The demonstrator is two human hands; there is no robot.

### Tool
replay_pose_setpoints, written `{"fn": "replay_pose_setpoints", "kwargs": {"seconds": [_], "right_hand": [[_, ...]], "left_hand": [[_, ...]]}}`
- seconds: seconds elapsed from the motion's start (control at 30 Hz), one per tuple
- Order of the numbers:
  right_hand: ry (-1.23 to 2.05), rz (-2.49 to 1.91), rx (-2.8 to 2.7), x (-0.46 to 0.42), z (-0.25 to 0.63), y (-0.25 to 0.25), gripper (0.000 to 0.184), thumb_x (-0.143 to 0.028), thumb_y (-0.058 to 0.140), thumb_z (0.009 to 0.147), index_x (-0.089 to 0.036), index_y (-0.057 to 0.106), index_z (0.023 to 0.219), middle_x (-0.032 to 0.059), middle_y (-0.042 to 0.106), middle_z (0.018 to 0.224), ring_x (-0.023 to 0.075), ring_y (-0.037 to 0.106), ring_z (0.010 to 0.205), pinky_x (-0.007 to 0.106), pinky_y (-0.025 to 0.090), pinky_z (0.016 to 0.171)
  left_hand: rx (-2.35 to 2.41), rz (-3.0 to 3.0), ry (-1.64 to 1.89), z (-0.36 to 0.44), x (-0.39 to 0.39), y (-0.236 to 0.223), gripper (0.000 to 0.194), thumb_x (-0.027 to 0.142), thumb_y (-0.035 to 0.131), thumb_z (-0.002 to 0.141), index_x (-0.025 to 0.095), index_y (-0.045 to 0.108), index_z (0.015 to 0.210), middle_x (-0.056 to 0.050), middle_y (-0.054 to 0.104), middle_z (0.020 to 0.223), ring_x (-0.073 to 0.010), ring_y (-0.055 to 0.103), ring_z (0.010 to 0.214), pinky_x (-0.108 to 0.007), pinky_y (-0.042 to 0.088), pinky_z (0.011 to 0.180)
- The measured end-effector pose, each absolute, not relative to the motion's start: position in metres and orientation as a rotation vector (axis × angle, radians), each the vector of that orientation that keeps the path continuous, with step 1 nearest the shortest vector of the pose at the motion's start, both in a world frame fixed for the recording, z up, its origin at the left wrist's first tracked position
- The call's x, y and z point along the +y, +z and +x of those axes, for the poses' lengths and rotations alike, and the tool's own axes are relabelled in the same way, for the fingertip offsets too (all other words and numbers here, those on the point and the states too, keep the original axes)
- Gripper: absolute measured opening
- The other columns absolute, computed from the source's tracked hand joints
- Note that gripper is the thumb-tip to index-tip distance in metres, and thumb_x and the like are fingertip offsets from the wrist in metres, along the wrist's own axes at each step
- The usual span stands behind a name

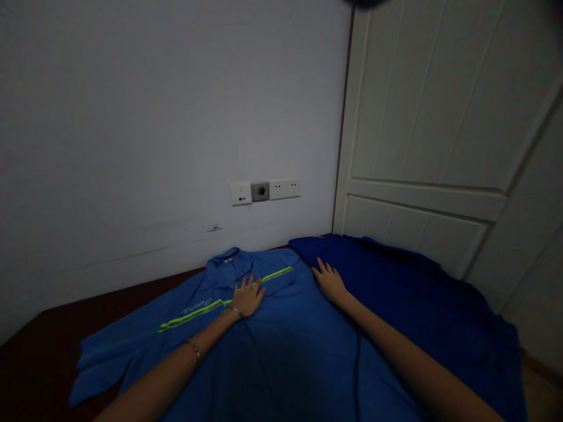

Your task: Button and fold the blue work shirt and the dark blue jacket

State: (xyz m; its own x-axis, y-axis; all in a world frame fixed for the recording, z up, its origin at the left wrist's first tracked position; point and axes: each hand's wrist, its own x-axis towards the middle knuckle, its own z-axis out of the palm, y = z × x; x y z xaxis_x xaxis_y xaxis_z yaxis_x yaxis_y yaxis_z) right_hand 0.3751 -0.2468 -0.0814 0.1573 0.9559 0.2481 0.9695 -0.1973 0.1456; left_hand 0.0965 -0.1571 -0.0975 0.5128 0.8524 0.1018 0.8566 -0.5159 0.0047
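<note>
A blue work shirt point(285, 340) with yellow-green stripes and pale lettering on the chest lies spread out, its collar toward the wall. My left hand point(247, 296) rests flat on the shirt's chest below the collar, fingers spread. My right hand point(329, 281) is open too, laid at the shirt's right side where it meets a darker blue cloth point(422, 305). Neither hand grips anything. The shirt's left sleeve point(105, 357) stretches out toward the lower left. My forearms cover part of the shirt.
Beneath the clothes is a dark red surface point(44, 357), running up to a white wall point(153, 117). Sockets point(284, 189) and a grey wall plate point(260, 191) are set low in the wall. A white panelled door point(426, 105) stands at the right, close behind the darker cloth.
</note>
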Motion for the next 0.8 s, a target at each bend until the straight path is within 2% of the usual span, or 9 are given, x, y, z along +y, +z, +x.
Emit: {"fn": "replay_pose_setpoints", "kwargs": {"seconds": [0.23,0.33,0.4,0.5,0.6,0.7,0.8], "right_hand": [[-0.378,-2.36,-1.938,-0.248,0.374,-0.083,0.055,-0.007,0.034,0.078,-0.022,0.038,0.131,0.0106,0.016,0.145,0.0312,0.03,0.124,0.048,0.028,0.095],[-0.338,-2.286,-1.928,-0.249,0.364,-0.078,0.046,-0.016,0.033,0.083,-0.019,0.044,0.128,0.0122,0.021,0.143,0.032,0.027,0.126,0.051,0.02,0.099],[-0.28,-2.166,-1.93,-0.252,0.352,-0.075,0.043,-0.024,0.033,0.086,-0.015,0.047,0.125,0.0137,0.025,0.141,0.0304,0.024,0.128,0.048,0.018,0.102],[-0.048,-1.93,-1.964,-0.265,0.332,-0.067,0.046,-0.033,0.03,0.088,-0.013,0.045,0.127,0.0135,0.031,0.139,0.0233,0.025,0.128,0.039,0.021,0.104],[0.287,-1.678,-2.079,-0.299,0.319,-0.055,0.05,-0.043,0.031,0.088,-0.016,0.043,0.128,0.01,0.033,0.138,0.0187,0.028,0.127,0.033,0.023,0.105],[0.564,-1.545,-2.224,-0.35,0.316,-0.041,0.056,-0.052,0.042,0.08,-0.024,0.042,0.129,0.006,0.025,0.142,0.0219,0.028,0.128,0.037,0.023,0.105],[0.749,-1.505,-2.349,-0.405,0.316,-0.032,0.067,-0.056,0.054,0.071,-0.029,0.038,0.131,0.0061,0.021,0.144,0.0266,0.023,0.129,0.041,0.021,0.105]], "left_hand": [[-1.559,-2.654,-0.056,0.033,-0.16,-0.087,0.059,0.055,0.011,0.086,0.029,0.024,0.137,-0.004,0.018,0.145,-0.0281,0.016,0.131,-0.052,0.017,0.101],[-1.544,-2.656,-0.02,0.019,-0.157,-0.085,0.058,0.055,0.011,0.086,0.029,0.022,0.137,-0.003,0.017,0.145,-0.0272,0.016,0.131,-0.051,0.018,0.102],[-1.537,-2.659,-0.018,0.016,-0.154,-0.086,0.058,0.055,0.011,0.086,0.029,0.021,0.137,-0.003,0.017,0.145,-0.0272,0.016,0.131,-0.051,0.018,0.102],[-1.53,-2.671,-0.011,0.017,-0.15,-0.087,0.059,0.055,0.012,0.086,0.028,0.021,0.137,-0.003,0.015,0.145,-0.0274,0.015,0.132,-0.051,0.018,0.102],[-1.513,-2.696,0.012,0.019,-0.143,-0.088,0.06,0.056,0.011,0.085,0.028,0.02,0.138,-0.003,0.012,0.146,-0.0276,0.014,0.132,-0.051,0.017,0.101],[-1.504,-2.706,0.03,0.022,-0.137,-0.089,0.061,0.056,0.011,0.085,0.027,0.019,0.138,-0.004,0.013,0.146,-0.0278,0.014,0.132,-0.051,0.016,0.102],[-1.499,-2.699,0.035,0.03,-0.132,-0.089,0.061,0.055,0.012,0.085,0.026,0.019,0.138,-0.005,0.014,0.146,-0.0276,0.014,0.132,-0.051,0.016,0.101]]}}
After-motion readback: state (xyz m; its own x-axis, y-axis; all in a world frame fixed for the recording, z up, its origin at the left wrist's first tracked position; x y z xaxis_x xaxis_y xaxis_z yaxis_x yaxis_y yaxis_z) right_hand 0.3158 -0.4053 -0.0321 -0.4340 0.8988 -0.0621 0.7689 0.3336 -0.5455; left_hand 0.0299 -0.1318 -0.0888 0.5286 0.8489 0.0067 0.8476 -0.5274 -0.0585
